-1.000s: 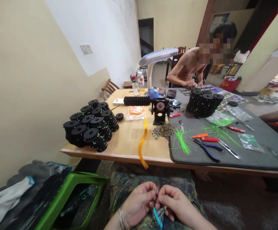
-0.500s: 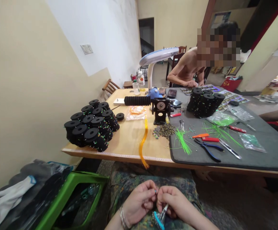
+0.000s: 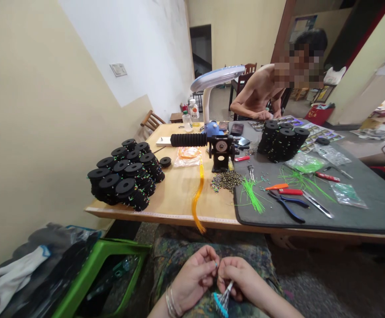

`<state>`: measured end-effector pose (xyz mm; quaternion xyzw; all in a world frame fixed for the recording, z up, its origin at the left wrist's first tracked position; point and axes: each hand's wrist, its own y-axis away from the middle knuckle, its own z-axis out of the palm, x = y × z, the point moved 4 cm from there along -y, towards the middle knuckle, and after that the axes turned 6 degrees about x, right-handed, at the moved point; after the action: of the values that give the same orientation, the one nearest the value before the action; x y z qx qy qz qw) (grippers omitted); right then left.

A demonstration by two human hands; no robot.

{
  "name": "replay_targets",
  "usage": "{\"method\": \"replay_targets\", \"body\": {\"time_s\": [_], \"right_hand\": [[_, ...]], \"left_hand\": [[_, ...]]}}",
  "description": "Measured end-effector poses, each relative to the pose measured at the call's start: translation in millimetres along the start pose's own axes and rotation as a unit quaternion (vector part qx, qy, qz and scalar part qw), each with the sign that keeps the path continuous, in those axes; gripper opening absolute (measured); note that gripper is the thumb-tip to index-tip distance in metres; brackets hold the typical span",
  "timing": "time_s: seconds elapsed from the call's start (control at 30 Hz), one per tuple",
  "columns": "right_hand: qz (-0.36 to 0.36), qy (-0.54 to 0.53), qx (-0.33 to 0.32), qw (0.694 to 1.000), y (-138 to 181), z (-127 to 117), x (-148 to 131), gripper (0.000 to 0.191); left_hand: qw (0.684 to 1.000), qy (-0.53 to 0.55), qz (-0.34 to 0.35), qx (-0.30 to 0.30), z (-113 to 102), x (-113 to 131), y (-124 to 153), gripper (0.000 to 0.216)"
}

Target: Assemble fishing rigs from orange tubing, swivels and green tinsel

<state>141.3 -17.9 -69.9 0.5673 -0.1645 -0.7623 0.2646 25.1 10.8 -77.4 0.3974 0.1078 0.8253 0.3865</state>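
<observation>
Low over my lap, my left hand (image 3: 197, 274) pinches a tiny turquoise bead-like piece (image 3: 216, 265) between thumb and forefinger. My right hand (image 3: 240, 278) is closed beside it, its fingertips almost meeting the left ones. A fan-shaped bundle of thin silvery wires with a turquoise row along its end (image 3: 224, 298) hangs out below the right fingers. What lies right between the two sets of fingertips is too small to make out. Patterned dark cloth (image 3: 169, 251) covers my lap under both hands.
On the table (image 3: 169, 194) stand stacked black foam spools (image 3: 126, 168), a black winder (image 3: 221, 152) and a lamp (image 3: 208, 106). Blue-handled pliers (image 3: 287, 205), red-handled tools and green strands (image 3: 252, 194) lie on the grey mat (image 3: 361, 221). A green stool (image 3: 89, 269) is left; another person (image 3: 261, 92) sits opposite.
The camera view has shifted slightly. Both hands keep nearly the same pose and hold.
</observation>
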Motion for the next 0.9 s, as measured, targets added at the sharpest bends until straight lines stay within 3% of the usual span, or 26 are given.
{"method": "replay_targets", "body": {"time_s": [0.9], "right_hand": [[0.01,-0.021,-0.008,1.0,-5.4,-3.6,7.8,0.014]], "left_hand": [[0.999,-0.036,0.022,-0.011,4.3,-0.3,0.2,0.023]]}}
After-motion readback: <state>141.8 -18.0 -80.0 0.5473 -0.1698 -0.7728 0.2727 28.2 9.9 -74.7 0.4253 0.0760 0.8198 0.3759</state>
